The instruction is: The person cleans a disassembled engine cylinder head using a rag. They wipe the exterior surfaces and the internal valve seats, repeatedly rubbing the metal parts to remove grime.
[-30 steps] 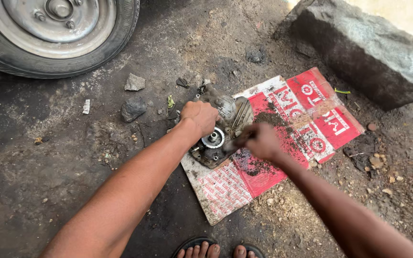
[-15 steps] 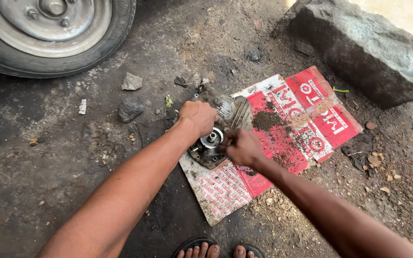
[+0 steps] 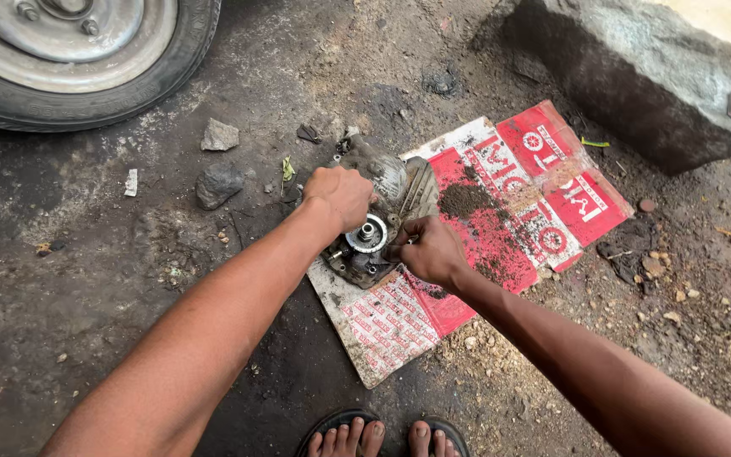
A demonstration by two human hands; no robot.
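A greasy grey metal engine part (image 3: 387, 190) with a round bearing and shaft (image 3: 369, 234) lies on a red and white flattened cardboard sheet (image 3: 501, 228) on the dirt ground. My left hand (image 3: 340, 196) is closed over the part's top left side, gripping it. My right hand (image 3: 430, 250) is at the part's right edge beside the bearing, fingers pinched together there; whether a small piece is between them is not visible. A patch of dark dirt (image 3: 465, 201) lies on the cardboard just right of the part.
A vehicle tyre with a metal wheel (image 3: 69, 51) stands at the top left. A large stone block (image 3: 645, 76) sits at the top right. Two small rocks (image 3: 217, 161) lie left of the part. My sandalled feet (image 3: 382, 436) are at the bottom edge.
My right hand has moved left from over the cardboard onto the part's right edge near the bearing. My left hand has stayed gripping the part.
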